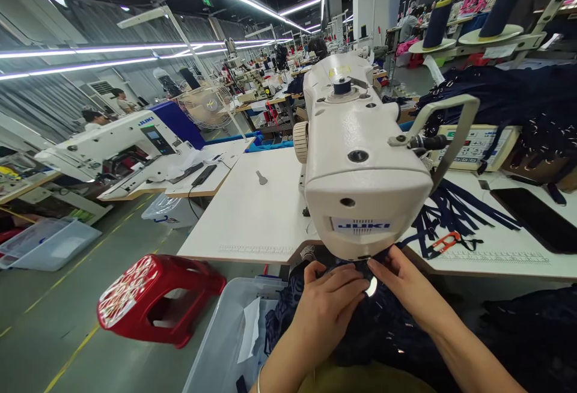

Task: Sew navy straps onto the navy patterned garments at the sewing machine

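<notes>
The left hand (331,294) lies on dark fabric (383,333), its grip unclear; just beside, the right hand (399,276) pinches the fabric below a sewing machine (365,164).

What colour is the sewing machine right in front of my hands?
The sewing machine is off-white, shown best in the head view.

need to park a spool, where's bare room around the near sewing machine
Largest free patch: the white tabletop left of the sewing machine, between the grey metal piece and the printed ruler along the front edge. Crowded: the right side, with navy straps, orange tool and black phone, and below the machine, where dark fabric bunches.
</notes>
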`<state>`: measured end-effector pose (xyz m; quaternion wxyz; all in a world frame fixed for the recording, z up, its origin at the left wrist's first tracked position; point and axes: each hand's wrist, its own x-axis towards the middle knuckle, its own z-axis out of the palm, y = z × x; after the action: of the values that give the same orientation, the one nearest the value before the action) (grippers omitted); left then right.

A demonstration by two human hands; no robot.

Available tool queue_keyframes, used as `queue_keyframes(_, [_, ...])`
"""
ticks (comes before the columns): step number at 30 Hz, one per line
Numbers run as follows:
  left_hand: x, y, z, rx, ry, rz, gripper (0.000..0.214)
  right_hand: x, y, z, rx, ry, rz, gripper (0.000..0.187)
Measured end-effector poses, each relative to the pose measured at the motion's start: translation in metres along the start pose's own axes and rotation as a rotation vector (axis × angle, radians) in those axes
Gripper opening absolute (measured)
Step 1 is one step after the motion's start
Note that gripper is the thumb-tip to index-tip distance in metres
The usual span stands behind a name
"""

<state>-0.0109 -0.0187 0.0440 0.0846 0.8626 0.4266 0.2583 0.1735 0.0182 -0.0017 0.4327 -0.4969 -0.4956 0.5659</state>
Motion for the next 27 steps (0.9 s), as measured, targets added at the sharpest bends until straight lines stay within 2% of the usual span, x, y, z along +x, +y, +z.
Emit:
queue_keyframes(5, [0.004, 0.001, -0.008, 0.047, -0.090, 0.085, 0.029, -0.002, 0.004, 0.002, 0.062, -0.017, 0.007, 0.038])
queue_keyframes(12, [0.002, -0.006, -0.012, 0.162, -0.134, 0.194, 0.027, 0.001, 0.005, -0.002, 0.062, -0.035, -0.028, 0.033])
queue_keyframes(16, [-0.002, -0.002, -0.004, 0.274, -0.061, 0.165, 0.026, 0.017, -0.005, -0.009, -0.020, -0.013, -0.129, 0.033])
queue_keyframes(20, [-0.008, 0.002, 0.009, 0.391, 0.042, 0.130, 0.025, 0.035, -0.009, -0.010, -0.228, -0.001, -0.207, 0.036])
queue_keyframes(27, [-0.014, 0.003, 0.022, 0.482, 0.064, 0.111, 0.028, 0.046, -0.001, -0.007, -0.389, 0.006, -0.305, 0.028])
